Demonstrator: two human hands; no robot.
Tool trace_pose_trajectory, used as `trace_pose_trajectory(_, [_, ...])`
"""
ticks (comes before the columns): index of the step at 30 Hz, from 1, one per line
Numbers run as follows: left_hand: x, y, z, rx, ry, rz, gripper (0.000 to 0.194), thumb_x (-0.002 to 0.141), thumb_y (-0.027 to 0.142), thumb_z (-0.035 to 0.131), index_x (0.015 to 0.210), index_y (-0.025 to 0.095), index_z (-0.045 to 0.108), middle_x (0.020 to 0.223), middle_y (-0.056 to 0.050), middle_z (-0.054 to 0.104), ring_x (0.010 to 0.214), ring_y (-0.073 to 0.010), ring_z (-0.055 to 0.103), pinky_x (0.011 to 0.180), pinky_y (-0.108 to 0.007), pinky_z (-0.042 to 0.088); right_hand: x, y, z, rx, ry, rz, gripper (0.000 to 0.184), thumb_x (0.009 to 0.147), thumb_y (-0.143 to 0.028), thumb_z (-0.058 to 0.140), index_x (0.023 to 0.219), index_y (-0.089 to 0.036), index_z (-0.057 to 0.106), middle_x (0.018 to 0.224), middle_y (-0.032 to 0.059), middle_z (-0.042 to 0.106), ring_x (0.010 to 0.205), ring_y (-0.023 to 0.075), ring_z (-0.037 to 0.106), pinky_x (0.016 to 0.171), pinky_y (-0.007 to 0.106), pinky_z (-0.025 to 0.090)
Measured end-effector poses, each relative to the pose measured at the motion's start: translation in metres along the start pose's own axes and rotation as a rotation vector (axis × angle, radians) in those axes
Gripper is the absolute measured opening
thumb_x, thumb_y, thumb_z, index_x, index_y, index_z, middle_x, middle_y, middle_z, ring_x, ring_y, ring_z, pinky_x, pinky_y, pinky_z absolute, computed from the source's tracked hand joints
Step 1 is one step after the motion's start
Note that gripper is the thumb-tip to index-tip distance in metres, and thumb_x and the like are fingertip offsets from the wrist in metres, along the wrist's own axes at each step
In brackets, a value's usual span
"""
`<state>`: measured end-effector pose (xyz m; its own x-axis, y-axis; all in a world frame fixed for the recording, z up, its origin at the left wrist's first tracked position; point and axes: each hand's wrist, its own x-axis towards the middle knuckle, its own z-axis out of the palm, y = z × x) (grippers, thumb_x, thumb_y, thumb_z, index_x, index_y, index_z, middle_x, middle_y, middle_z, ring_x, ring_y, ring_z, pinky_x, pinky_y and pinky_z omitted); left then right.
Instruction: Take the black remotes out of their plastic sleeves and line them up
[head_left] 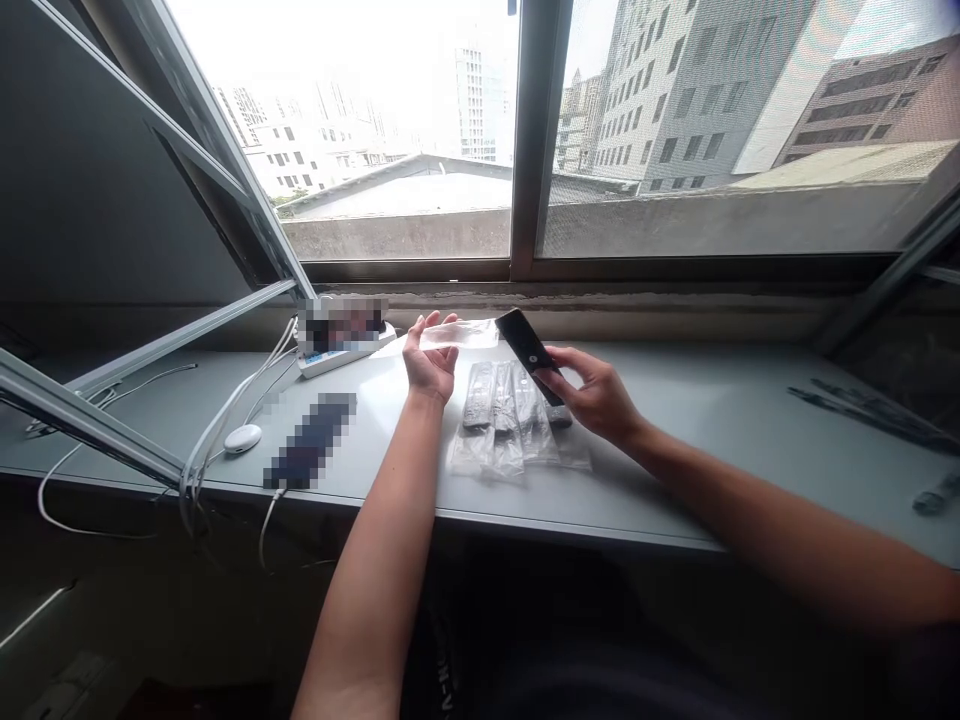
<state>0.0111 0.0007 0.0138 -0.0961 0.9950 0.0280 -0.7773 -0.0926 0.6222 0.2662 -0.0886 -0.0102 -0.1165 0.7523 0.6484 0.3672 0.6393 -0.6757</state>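
Observation:
My left hand [431,362] is closed, palm up, on a clear plastic bag [469,334] that stretches toward the right. In my right hand [600,392] is a slim black device that looks like a remote control [525,345], with a small round light mark on its face. It is held tilted, its far end at the mouth of the bag; I cannot tell whether the tip is inside. Below it on the table lie several dark devices in clear plastic bags [504,410], side by side, partly hidden by the remote and my right hand.
The grey table [660,480] runs along a window. On the left are a white power strip [346,350], white cables [217,420], a round white puck [243,438] and a blurred dark object [309,440] on a cable. A metal frame [180,330] slants down at the left.

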Motion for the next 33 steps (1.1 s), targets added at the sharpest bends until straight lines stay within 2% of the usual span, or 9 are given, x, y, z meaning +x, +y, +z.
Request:
trace_pose_trajectory(3, [0.003,0.000,-0.003,-0.043,0.047,0.081,0.037,0.107,0.045,0.056,0.121,0.018,0.076,0.115,-0.012,0.081,0.092,-0.0175,0.080,0.053,-0.019,0.049,0.000,-0.001,0.001,0.186,0.005,0.170,0.042,0.105,-0.051,0.073,0.138,-0.025,0.078,0.106,0.0065,0.082,0.081,0.0234,0.076,0.074,0.039,0.065])
trace_pose_trajectory(5, [0.005,0.000,-0.005,-0.065,0.081,0.108,0.041,0.108,0.047,0.053,0.125,0.017,0.076,0.113,-0.012,0.081,0.094,-0.0182,0.080,0.051,-0.019,0.047,0.001,-0.002,0.001,0.260,0.004,0.249,0.049,0.103,-0.055,0.075,0.139,-0.023,0.076,0.086,0.0031,0.077,0.062,0.0187,0.069,0.055,0.033,0.058])
trace_pose_trajectory(8, [0.007,0.001,-0.006,-0.072,0.095,0.117,0.045,0.107,0.049,0.052,0.130,0.017,0.075,0.114,-0.013,0.082,0.096,-0.0190,0.080,0.050,-0.019,0.045,0.003,-0.005,0.000,0.304,0.019,0.317,0.055,0.098,-0.059,0.080,0.135,-0.019,0.076,0.075,0.0005,0.071,0.053,0.0151,0.061,0.044,0.028,0.049])
trace_pose_trajectory(13, [0.003,0.000,-0.002,-0.021,0.036,0.089,0.046,0.103,0.050,0.060,0.133,0.017,0.074,0.113,-0.013,0.082,0.095,-0.0204,0.080,0.056,-0.020,0.050,0.005,-0.008,-0.002,0.354,0.013,0.401,0.055,0.090,-0.063,0.086,0.123,-0.019,0.079,0.074,0.0009,0.070,0.052,0.0135,0.059,0.039,0.024,0.039])
trace_pose_trajectory(17, [-0.001,-0.006,0.001,0.125,-0.134,0.037,0.042,0.098,0.048,0.072,0.128,0.020,0.075,0.117,-0.012,0.082,0.102,-0.0227,0.080,0.066,-0.022,0.056,0.005,-0.007,-0.003,0.364,-0.080,0.494,0.047,0.089,-0.061,0.088,0.112,-0.020,0.082,0.072,0.0015,0.071,0.053,0.0134,0.059,0.040,0.023,0.037])
trace_pose_trajectory(20, [-0.003,-0.013,0.002,0.294,-0.236,-0.004,0.042,0.092,0.044,0.081,0.129,0.024,0.076,0.122,-0.011,0.082,0.106,-0.0232,0.078,0.061,-0.020,0.048,0.005,-0.007,-0.002,0.383,-0.090,0.539,0.048,0.088,-0.061,0.089,0.114,-0.021,0.082,0.075,0.0019,0.074,0.054,0.0133,0.060,0.040,0.023,0.037])
trace_pose_trajectory(24, [-0.008,-0.019,0.002,0.464,-0.318,-0.090,0.045,0.082,0.041,0.093,0.122,0.023,0.081,0.115,-0.012,0.082,0.088,-0.0180,0.074,0.051,-0.020,0.029,0.007,-0.005,-0.001,0.406,-0.053,0.531,0.055,0.086,-0.062,0.091,0.118,-0.019,0.079,0.070,0.0004,0.071,0.051,0.0123,0.058,0.039,0.022,0.040])
trace_pose_trajectory(28, [-0.012,-0.019,0.003,0.578,-0.456,-0.132,0.037,0.084,0.044,0.093,0.108,0.019,0.084,0.098,-0.010,0.079,0.074,-0.0148,0.067,0.049,-0.023,0.031,0.007,-0.002,-0.001,0.397,-0.044,0.534,0.056,0.085,-0.060,0.093,0.118,-0.018,0.078,0.074,0.0012,0.072,0.055,0.0126,0.061,0.040,0.022,0.043])
trace_pose_trajectory(33, [-0.008,-0.019,0.003,0.511,-0.397,-0.080,0.035,0.082,0.041,0.095,0.104,0.017,0.083,0.088,-0.007,0.076,0.070,-0.0122,0.065,0.048,-0.022,0.036,0.008,0.001,-0.001,0.500,-0.050,0.544,0.054,0.084,-0.052,0.096,0.124,-0.020,0.078,0.103,0.0073,0.080,0.076,0.0183,0.075,0.044,0.022,0.050])
